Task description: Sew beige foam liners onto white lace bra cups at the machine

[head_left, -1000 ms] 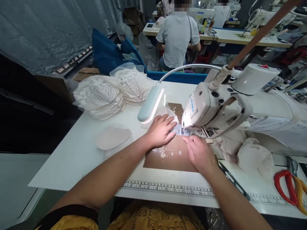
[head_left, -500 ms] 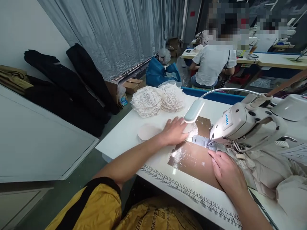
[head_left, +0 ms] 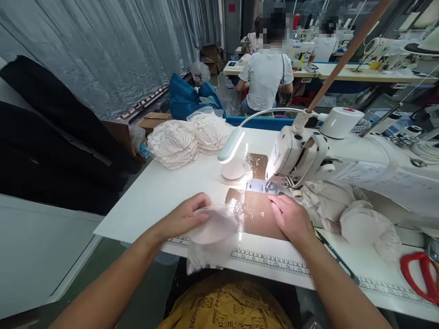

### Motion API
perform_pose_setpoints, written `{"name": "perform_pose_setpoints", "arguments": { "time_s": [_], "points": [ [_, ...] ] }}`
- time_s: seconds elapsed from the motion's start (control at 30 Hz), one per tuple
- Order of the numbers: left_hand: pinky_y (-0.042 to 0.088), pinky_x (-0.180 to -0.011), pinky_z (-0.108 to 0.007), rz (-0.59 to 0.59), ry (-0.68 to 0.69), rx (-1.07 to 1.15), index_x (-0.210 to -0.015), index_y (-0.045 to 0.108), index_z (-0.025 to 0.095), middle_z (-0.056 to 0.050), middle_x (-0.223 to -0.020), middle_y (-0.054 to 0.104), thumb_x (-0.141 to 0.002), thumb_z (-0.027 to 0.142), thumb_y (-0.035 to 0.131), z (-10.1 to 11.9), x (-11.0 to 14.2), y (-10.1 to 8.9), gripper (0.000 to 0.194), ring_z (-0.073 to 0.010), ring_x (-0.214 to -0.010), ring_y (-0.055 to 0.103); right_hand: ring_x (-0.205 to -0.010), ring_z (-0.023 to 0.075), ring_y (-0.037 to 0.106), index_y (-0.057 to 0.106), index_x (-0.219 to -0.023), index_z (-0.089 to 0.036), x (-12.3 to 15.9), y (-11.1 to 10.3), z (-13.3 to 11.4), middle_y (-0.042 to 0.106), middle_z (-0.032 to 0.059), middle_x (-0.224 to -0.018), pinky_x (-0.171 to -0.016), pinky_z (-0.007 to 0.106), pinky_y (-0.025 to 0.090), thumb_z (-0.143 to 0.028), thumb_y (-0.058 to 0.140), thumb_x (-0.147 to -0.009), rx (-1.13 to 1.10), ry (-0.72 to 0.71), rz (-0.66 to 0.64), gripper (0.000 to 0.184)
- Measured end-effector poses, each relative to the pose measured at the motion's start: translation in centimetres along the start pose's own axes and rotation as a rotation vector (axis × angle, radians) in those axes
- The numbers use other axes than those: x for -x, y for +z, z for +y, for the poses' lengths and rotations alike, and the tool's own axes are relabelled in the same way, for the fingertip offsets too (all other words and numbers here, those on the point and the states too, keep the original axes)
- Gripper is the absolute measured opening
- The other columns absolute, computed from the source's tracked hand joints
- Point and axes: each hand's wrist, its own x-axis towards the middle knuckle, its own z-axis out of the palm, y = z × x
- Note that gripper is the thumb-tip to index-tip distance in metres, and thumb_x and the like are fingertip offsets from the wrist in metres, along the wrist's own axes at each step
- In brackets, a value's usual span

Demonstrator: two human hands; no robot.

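My left hand [head_left: 188, 214] pinches the edge of a pale pink fabric cup piece [head_left: 215, 225], its thumb on top. Sheer material hangs from the piece over the table's front edge, slightly blurred. Fingers curled together, my right hand [head_left: 292, 216] rests on the brown plate [head_left: 258, 214] in front of the sewing machine [head_left: 287, 148]. Whatever its fingertips may hold is hidden. A second pale cup piece [head_left: 233, 169] with a sheer border lies left of the needle area, under the small lamp [head_left: 231, 145].
White lace pieces [head_left: 174, 144] stand in stacks at the table's back left. Pale sewn fabric [head_left: 360, 221] is heaped right of the needle. Red-handled scissors [head_left: 420, 276] lie at the right front. A printed ruler [head_left: 267, 261] edges the table. A person [head_left: 265, 77] sits beyond.
My left hand has come back toward me from beside the needle and now holds a cup piece. My right hand stays by the machine. The view has turned right.
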Motion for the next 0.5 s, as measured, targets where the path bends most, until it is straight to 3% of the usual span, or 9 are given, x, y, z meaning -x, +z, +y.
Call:
{"name": "perform_pose_setpoints", "arguments": {
  "time_s": [0.07,0.13,0.23,0.33,0.43,0.5],
  "points": [
    [0.051,-0.067,-0.026,-0.106,0.104,0.03,-0.109,0.05,0.021,-0.004,-0.099,0.063,-0.089,0.038,0.051,2.0,-2.3,2.0,0.027,-0.018,-0.082,0.062,-0.088,0.0174,0.064,0.07,-0.103,-0.019,0.2,-0.5,-0.1,0.071,0.0052,-0.097,-0.074,0.027,0.047,-0.025,0.042,-0.095,-0.126,-0.007,0.07,0.03],
    [0.052,-0.082,-0.032,-0.126,0.194,-0.034,-0.123,0.049,0.021,-0.007,-0.115,0.061,-0.085,0.028,0.054,3.3,-5.1,3.8,0.039,-0.0217,-0.101,0.061,-0.077,0.0158,0.062,0.071,-0.09,-0.02,0.4,-0.8,-0.1,0.07,0.0039,-0.084,-0.068,0.026,0.045,-0.03,0.044,-0.095,-0.215,-0.058,0.097,0.03],
    [0.048,-0.096,-0.037,-0.106,0.29,-0.138,-0.126,0.051,0.02,-0.009,-0.126,0.059,-0.079,0.018,0.056,4.0,-9.2,5.5,0.047,-0.024,-0.115,0.057,-0.07,0.0145,0.058,0.071,-0.084,-0.02,0.5,-0.8,-0.1,0.067,0.0027,-0.074,-0.065,0.025,0.041,-0.031,0.047,-0.094,-0.232,-0.208,-0.006,0.029],
    [0.052,-0.089,-0.036,-0.001,0.309,-0.207,-0.12,0.054,0.016,-0.008,-0.109,0.066,-0.078,0.016,0.053,3.7,-11.9,6.0,0.042,-0.0224,-0.1,0.063,-0.069,0.0135,0.054,0.071,-0.079,-0.019,0.5,-0.5,-0.1,0.065,0.0015,-0.071,-0.064,0.025,0.036,-0.027,0.048,-0.093,-0.134,-0.273,-0.095,0.028],
    [0.054,-0.075,-0.033,0.131,0.283,-0.223,-0.113,0.056,0.014,-0.004,-0.087,0.067,-0.08,0.017,0.05,3.2,-13.1,5.8,0.034,-0.0188,-0.08,0.065,-0.067,0.0124,0.051,0.068,-0.074,-0.019,0.4,-0.2,-0.4,0.062,0.0001,-0.068,-0.062,0.025,0.032,-0.024,0.048,-0.093,-0.069,-0.233,-0.113,0.028],
    [0.054,-0.072,-0.031,0.136,0.294,-0.23,-0.107,0.058,0.015,-0.003,-0.083,0.067,-0.08,0.017,0.051,3.1,-13.5,5.8,0.029,-0.0176,-0.076,0.065,-0.067,0.0124,0.051,0.067,-0.073,-0.018,0.4,-0.2,-0.5,0.061,-0.0002,-0.069,-0.062,0.025,0.032,-0.025,0.049,-0.093,-0.053,-0.194,-0.107,0.028]
  ]
}}
